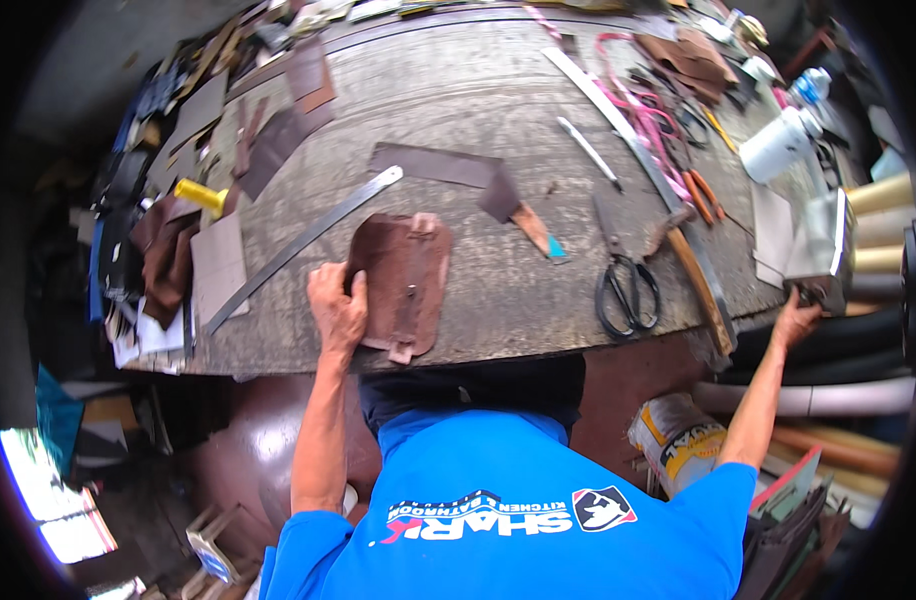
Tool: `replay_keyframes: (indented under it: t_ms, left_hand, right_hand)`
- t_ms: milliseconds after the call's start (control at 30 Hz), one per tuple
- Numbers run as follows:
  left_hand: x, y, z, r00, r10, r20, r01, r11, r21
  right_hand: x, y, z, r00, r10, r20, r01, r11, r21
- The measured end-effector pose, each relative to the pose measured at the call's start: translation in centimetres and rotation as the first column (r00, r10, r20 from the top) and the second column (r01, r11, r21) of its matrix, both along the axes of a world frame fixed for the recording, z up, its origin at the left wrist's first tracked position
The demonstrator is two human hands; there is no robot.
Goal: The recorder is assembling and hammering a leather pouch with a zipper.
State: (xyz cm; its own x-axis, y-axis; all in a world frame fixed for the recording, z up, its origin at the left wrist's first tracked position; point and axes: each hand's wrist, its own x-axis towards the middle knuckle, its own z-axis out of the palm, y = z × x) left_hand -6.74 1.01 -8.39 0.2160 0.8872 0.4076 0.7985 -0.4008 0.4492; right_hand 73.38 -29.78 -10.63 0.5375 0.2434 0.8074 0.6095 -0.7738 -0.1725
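Observation:
A brown leather piece (393, 290) with rounded corners, a centre strip, a small metal stud and lighter tabs at both ends lies near the table's front edge. My left hand (338, 305) is closed on its left edge, thumb toward the upper side. Far to the right, my right hand (798, 322) reaches past the table's corner. Its fingers are bent against the near end of a rectangular metal tin (820, 245); what is inside the tin does not show. Between my hands lie black-handled scissors (628, 290) and a hammer (700, 280) with a wooden handle.
A steel ruler (308, 245) lies left of the leather, with leather scraps (438, 165) beyond it. A long metal straightedge (628, 130), a white pen (590, 153), orange-handled pliers (703, 195) and a white bottle (778, 145) occupy the right side. Rolls (818, 397) are stacked beside the table.

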Motion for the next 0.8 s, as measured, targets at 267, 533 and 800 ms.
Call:
replay_keyframes:
  t_ms: [267,533,800]
  left_hand:
    - [-1.1,-0.7,0.4,0.997,0.07,-0.016,-0.07,0.998,0.0]
    - [-0.3,0.1,0.3,0.999,-0.031,0.029,0.032,0.999,-0.029]
    - [-2.0,0.0,-0.4,0.998,-0.047,-0.033,0.046,0.999,-0.029]
  right_hand:
    - [-1.5,4.5,-1.4,0.993,-0.033,-0.116,0.024,0.997,-0.074]
    - [-5.1,1.7,10.4,0.755,-0.03,-0.655,-0.346,0.83,-0.437]
    - [-13.1,5.9,20.1,0.815,0.329,-0.478,-0.375,0.927,-0.003]
